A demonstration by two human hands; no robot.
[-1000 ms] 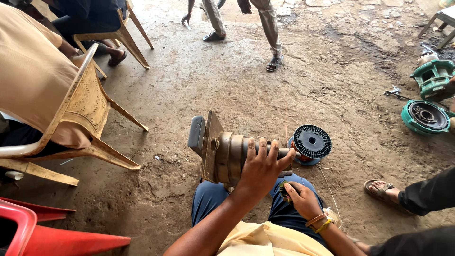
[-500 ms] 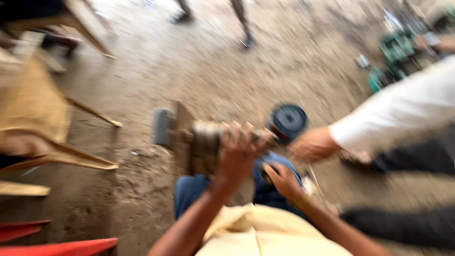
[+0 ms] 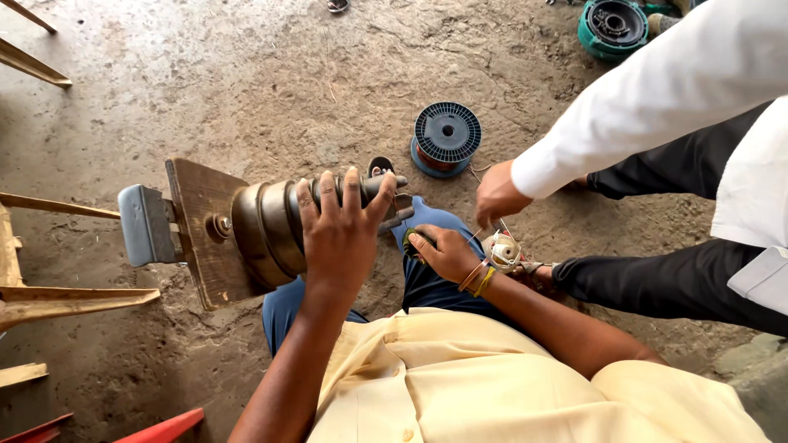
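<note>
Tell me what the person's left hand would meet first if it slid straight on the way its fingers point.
The left hand lies on the stepped metal former, fingers pointing away from the body. Past the fingertips comes only bare concrete floor, though depth is hard to judge.

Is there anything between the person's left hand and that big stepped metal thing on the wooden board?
No. The left hand lies flat on the stepped metal former, fingers spread over its ridges, nothing between them. The right hand is apart, closed around a small dark handle. Another person's hand reaches in near the copper wire spool.
</note>
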